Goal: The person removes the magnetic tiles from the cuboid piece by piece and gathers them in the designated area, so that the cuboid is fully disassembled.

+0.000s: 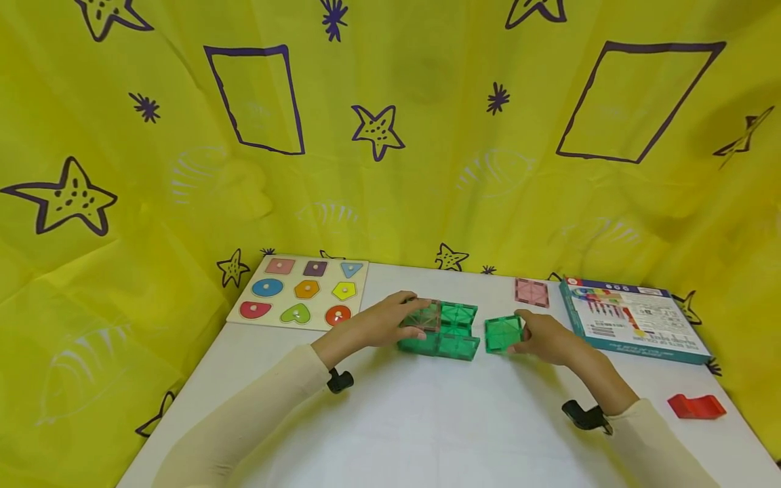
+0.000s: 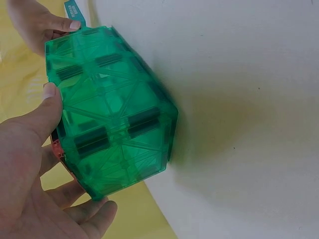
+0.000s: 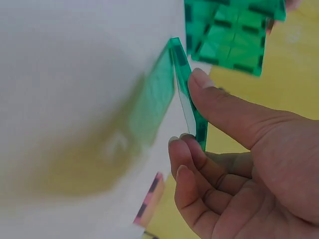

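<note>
At the middle of the table a box-like build of translucent green magnetic tiles (image 1: 457, 346) stands, with a pinkish tile (image 1: 430, 316) at its left end. My left hand (image 1: 390, 322) holds that end, thumb on the near side and fingers round the far side. In the left wrist view the thumb presses the edge of the green build (image 2: 107, 99). To the right, apart from the build, my right hand (image 1: 543, 337) pinches a single green square tile (image 1: 503, 334) by its right edge. The right wrist view shows this tile (image 3: 201, 129) edge-on between thumb and fingertips.
A shape puzzle board (image 1: 323, 305) with knobbed pieces lies at the back left. Behind the right hand lies a pink square tile (image 1: 532, 292). A flat boxed set (image 1: 634, 318) and a red curved block (image 1: 697, 407) are at the right. A yellow curtain (image 1: 390, 190) hangs behind the table.
</note>
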{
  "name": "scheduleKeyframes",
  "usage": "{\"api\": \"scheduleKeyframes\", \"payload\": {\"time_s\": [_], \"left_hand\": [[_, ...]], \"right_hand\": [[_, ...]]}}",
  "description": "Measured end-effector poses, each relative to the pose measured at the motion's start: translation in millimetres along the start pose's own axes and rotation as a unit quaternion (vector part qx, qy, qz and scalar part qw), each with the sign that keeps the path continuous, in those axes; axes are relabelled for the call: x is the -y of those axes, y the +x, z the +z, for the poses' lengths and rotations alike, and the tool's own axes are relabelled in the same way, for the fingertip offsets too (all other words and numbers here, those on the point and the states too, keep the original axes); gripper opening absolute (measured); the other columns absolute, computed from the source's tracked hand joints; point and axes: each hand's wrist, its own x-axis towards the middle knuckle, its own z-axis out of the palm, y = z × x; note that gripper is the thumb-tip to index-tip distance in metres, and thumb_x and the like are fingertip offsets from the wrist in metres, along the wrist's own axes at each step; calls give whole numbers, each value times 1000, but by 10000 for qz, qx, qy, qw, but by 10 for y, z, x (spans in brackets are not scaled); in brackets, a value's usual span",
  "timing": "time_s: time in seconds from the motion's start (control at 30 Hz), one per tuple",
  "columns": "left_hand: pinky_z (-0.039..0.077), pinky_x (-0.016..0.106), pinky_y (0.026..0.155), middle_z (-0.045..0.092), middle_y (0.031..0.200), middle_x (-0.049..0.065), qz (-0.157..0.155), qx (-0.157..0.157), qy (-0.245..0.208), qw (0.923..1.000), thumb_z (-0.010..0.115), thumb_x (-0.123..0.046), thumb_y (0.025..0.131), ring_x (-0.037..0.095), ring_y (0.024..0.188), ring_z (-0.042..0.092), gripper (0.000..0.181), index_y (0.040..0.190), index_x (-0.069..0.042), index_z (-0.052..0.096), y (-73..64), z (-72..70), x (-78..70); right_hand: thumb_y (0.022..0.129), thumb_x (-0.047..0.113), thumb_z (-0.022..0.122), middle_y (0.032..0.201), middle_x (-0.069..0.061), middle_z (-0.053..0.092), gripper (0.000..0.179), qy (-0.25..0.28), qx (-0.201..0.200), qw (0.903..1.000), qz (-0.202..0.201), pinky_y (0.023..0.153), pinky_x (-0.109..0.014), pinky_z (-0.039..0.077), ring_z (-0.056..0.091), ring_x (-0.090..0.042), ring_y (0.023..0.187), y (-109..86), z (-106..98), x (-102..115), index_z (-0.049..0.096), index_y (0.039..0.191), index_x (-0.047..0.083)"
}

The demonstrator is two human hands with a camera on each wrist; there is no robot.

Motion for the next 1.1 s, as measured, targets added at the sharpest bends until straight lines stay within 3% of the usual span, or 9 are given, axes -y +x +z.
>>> {"api": "scheduleKeyframes", "payload": {"time_s": [0.13,0.37,0.47,0.63,0.83,1.1], "left_hand": [[37,50,124,30,170,14,-26,11,-24,10000,63,-50,104,34,155,33,74,167,-27,33,-2,0,8],[38,50,123,31,169,14,-19,7,-20,10000,62,-51,104,33,155,35,74,167,-27,33,0,12,24],[38,50,123,31,169,14,-8,3,-2,10000,62,-51,104,33,155,34,74,168,-27,32,2,18,28],[38,50,123,31,170,14,18,-5,-3,10000,62,-51,104,34,155,33,75,168,-27,32,7,24,34],[38,50,123,31,169,14,60,-8,-31,10000,62,-50,104,34,155,34,74,167,-25,33,12,15,24],[37,51,124,30,169,16,60,11,-60,10000,63,-50,104,36,155,33,75,168,-25,32,2,-6,13]], "right_hand": [[93,23,82,88,-8,59,87,88,74,9998,166,68,-33,44,52,-21,79,6,-84,-242,33,151,-20],[95,35,81,102,-17,60,95,124,565,9962,649,80,-41,50,55,-31,95,63,-231,-608,29,153,-19],[95,38,80,107,-23,62,96,-37,698,9951,703,88,-52,55,57,-35,98,93,-274,-674,29,152,-20],[96,39,78,125,-39,60,96,-347,703,9941,755,103,-72,46,58,-51,113,128,-299,-690,30,151,-23],[96,35,79,145,-47,44,90,-727,690,9905,944,111,-75,37,45,-63,132,154,-288,-616,36,147,-24],[98,31,77,146,-47,42,82,-920,665,9872,1118,111,-74,37,43,-63,134,174,-297,-563,39,147,-23]]}}
